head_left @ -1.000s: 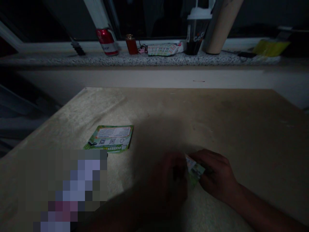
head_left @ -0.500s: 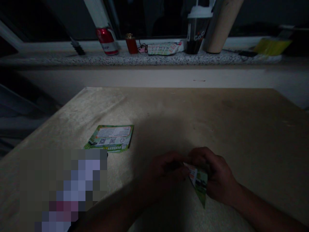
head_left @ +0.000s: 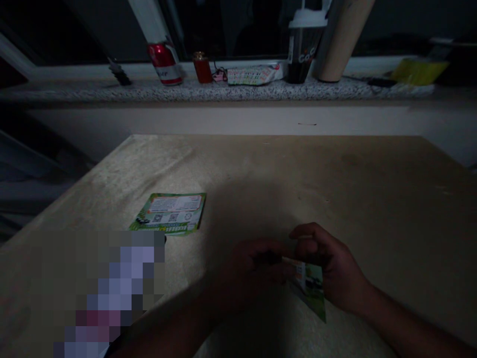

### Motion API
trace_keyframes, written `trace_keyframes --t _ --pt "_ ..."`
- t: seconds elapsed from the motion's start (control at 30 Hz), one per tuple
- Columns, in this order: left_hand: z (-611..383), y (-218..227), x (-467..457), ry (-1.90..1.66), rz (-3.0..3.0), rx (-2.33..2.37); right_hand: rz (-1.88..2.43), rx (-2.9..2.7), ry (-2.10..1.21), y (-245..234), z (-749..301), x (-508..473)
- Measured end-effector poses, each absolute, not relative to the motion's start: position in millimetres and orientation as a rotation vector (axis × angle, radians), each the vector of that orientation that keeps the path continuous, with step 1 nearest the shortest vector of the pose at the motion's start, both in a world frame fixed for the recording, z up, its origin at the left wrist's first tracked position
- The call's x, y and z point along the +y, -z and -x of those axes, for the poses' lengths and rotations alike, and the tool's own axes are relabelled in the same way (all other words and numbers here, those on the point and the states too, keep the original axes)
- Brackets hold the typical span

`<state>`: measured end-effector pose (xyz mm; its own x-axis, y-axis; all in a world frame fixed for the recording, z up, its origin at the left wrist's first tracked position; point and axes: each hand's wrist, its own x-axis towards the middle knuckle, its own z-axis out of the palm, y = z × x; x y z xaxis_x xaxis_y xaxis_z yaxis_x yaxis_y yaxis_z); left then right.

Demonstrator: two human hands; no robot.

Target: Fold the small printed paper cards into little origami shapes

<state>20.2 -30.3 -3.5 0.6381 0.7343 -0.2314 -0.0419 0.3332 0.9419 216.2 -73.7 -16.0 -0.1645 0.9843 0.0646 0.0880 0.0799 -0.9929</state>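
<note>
A folded piece of printed green and white paper [head_left: 312,286] is between my hands, low and right of the middle, its pointed corner aimed down. My left hand [head_left: 257,266] pinches its upper left corner between thumb and fingers. On the paper's right side is my right hand [head_left: 333,266], its index finger raised and bent and the other fingers curled behind the sheet. Shadow hides much of the left fingers. Farther left, a stack of similar green printed leaflets [head_left: 175,209] lies flat on the table [head_left: 354,184].
A pixelated patch [head_left: 126,283] covers something at the lower left. Along the granite windowsill [head_left: 208,93] stand a red can [head_left: 164,63], a small red jar [head_left: 202,67], a crumpled wrapper [head_left: 253,74], a lidded cup [head_left: 303,47], a cardboard tube [head_left: 343,40] and a yellow object [head_left: 421,71].
The folded paper has turned slightly, its lower point shifting right and more of its face showing. My right index finger has lifted away from the left hand's fingertips.
</note>
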Motion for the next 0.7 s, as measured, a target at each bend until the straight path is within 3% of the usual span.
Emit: trace_keyframes --t 0.17,0.47,0.7 --pt "-22 5 -27 -0.711 -0.991 0.776 1.037 -1.334 -1.288 9 -212 -76" --pt "-24 12 -20 -0.97 -0.824 0.799 1.115 -1.675 -0.659 7 -216 -70" --pt "-24 8 -28 -0.94 -0.983 0.827 1.006 -1.798 -0.493 1 -220 -67"
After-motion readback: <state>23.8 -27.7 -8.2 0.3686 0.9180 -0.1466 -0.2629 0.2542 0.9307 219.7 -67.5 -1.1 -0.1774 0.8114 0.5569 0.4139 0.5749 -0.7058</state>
